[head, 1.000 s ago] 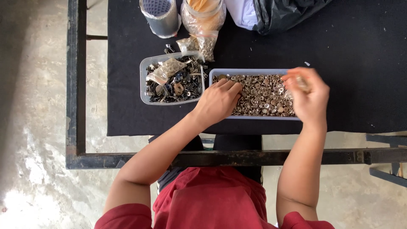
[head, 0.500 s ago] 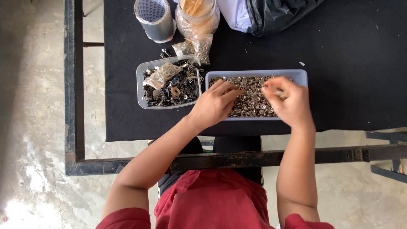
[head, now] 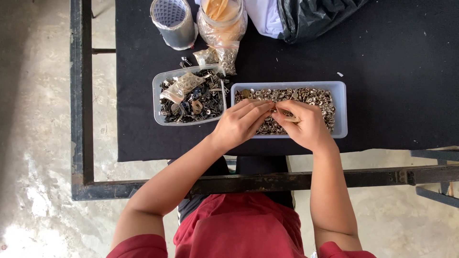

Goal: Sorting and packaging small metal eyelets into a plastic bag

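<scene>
A: Silver-coloured metal, heaps of it. The clear rectangular tray (head: pixel 340 111) is packed with tiny round fasteners (head: pixel 311 98), and both hands are right over it.

B: The left hand (head: pixel 239 125) comes in with fingers bunched, tips pinched toward the middle. The right hand (head: pixel 306 125) meets it fingertip to fingertip, curled closed around a small pale piece (head: pixel 287 114). Too small to tell what it is.

A: The pinch makes sense, I'd judge. Parts this little need fingertips, and working just above the tray means a dropped one lands back in the pile.

B: Whether the left hand actually grips something, I cannot tell; its fingers hide the tips.

A: The tray sits at the near edge of the black table cover (head: pixel 392 62), close to the body in the red shirt (head: pixel 239 229), so the arms reach it easily.

B: Just to its left, almost touching, is a second clear tub (head: pixel 158 102) holding darker mixed hardware and a small plastic packet.

A: Behind those are a grey-wrapped cup (head: pixel 174 24), a clear jar (head: pixel 222 21) and a little bag of fasteners (head: pixel 228 57), all within reach.

B: The fasteners look shiny, ring-shaped, alike in size, piled loose and fairly level.

A: A black plastic bag (head: pixel 315 16) lies at the far edge.
</scene>
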